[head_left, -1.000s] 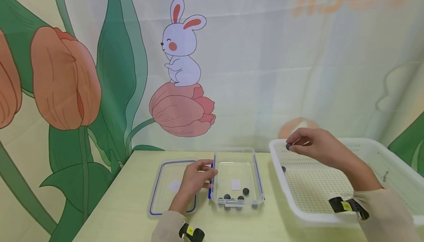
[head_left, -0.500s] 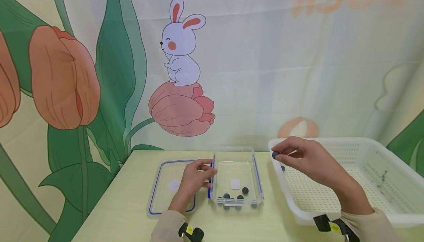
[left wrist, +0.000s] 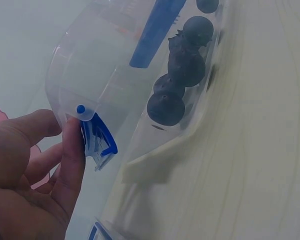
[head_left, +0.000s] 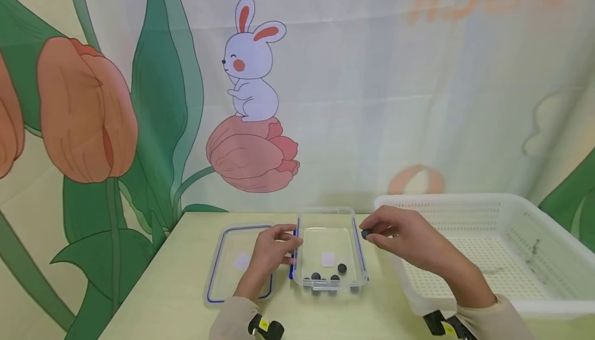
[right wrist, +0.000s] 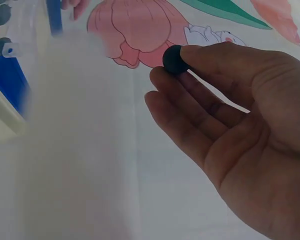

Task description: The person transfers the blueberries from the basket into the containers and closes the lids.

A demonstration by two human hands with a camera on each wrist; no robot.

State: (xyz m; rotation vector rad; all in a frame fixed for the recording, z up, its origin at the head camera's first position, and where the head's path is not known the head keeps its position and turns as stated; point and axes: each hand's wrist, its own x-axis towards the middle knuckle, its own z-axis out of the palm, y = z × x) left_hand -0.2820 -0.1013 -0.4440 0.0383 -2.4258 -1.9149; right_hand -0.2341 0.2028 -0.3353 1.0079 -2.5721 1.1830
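Note:
A clear plastic food container with blue latches stands uncovered on the table. Several blueberries lie inside it, mostly bunched at the near end; the left wrist view shows them through the wall. My left hand grips the container's left rim, its fingers beside a blue latch. Just off the container's right rim, my right hand pinches one blueberry between thumb and fingertips. The matching clear lid lies flat to the left, partly hidden by my left hand.
On the right stands a large white perforated basket, its left part hidden behind my right hand. A pale table bears everything. Behind it hangs a curtain printed with tulips and a rabbit.
My right hand has carried the blueberry leftward and down, from over the basket's left rim to the container's right side. My left hand keeps its grip on the container.

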